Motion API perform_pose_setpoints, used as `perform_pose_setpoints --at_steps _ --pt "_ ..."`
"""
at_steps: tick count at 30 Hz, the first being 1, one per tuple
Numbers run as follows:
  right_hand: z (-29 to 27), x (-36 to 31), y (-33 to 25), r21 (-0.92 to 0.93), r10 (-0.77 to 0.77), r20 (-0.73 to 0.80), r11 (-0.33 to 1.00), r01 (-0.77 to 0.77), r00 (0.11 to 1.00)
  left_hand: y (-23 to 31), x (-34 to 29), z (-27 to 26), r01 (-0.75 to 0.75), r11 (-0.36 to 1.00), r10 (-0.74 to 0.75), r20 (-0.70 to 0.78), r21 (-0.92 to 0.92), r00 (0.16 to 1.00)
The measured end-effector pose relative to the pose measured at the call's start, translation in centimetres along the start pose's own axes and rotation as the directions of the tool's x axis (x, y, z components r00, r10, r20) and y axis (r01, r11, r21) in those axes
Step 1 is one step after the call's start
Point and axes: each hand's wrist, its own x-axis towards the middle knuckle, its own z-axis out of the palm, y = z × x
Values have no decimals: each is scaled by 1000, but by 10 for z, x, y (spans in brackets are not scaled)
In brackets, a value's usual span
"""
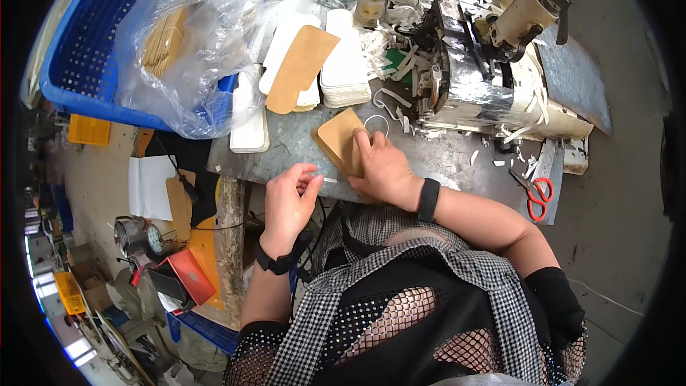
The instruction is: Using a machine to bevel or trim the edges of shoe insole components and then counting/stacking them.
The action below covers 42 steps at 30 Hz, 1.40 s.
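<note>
My right hand (389,171) grips the right side of a short stack of tan, round-cornered pieces (336,137) near the front edge of the metal worktable (286,161). Its fingers lie over the top and side of the stack. Left of the stack, my left hand (291,200) hovers by the table edge, fingers loosely bent and thumb apart, with nothing seen in it. Beyond the stack, a longer tan piece (301,68) lies slantwise over white pieces. Beside it stands a stack of white pieces (344,71); another white stack (249,125) sits farther left.
A machine (471,64) occupies the table's right side, with white offcuts around it. Red-handled scissors (537,196) lie at the right front. A red-capped bottle (371,0) stands at the back. A blue crate (93,43) with clear plastic is at the left.
</note>
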Motion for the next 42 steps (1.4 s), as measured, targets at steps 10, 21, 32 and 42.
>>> perform_pose_setpoints --at_steps 10,21,32,42 --pt "-44 -19 21 498 0 -80 867 40 997 3 21 12 185 834 -35 285 -520 958" --pt "-99 -85 42 862 -63 -37 503 64 997 81 48 68 248 316 336 353 -916 873" --pt "-156 -32 158 925 573 -256 380 24 779 107 57 82 224 387 436 392 -895 810" --pt "-170 -35 180 841 601 -522 479 249 605 119 72 83 321 299 476 432 -899 766"
